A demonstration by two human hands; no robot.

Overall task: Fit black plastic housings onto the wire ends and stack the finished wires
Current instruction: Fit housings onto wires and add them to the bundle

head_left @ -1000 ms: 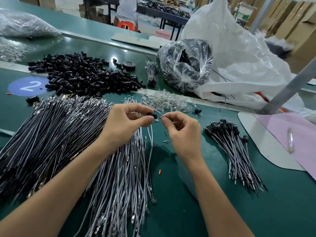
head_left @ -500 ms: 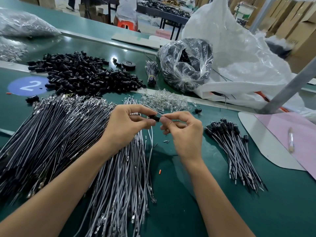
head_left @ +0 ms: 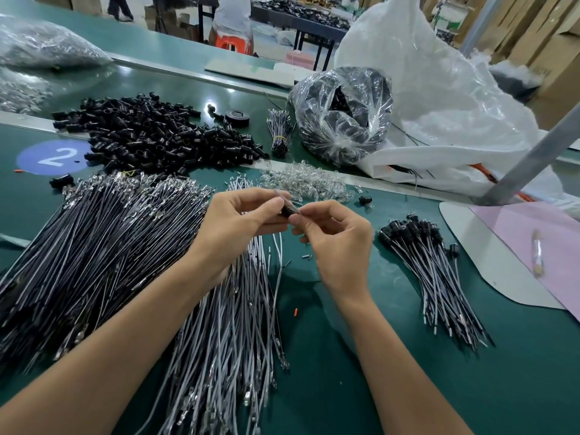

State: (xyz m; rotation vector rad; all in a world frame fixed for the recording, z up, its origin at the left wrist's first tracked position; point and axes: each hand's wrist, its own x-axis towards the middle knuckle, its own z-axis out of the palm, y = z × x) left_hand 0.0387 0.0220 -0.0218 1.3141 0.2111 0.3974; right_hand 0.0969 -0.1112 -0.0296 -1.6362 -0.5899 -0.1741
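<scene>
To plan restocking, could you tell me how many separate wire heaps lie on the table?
4: dark heap left, grey heap centre, finished stack right, tied bundle at back; more may be hidden.

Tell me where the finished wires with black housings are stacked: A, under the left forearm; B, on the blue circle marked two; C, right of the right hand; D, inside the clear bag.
C: the bundle of capped wires lies on the green belt to the right of the right hand.
</scene>
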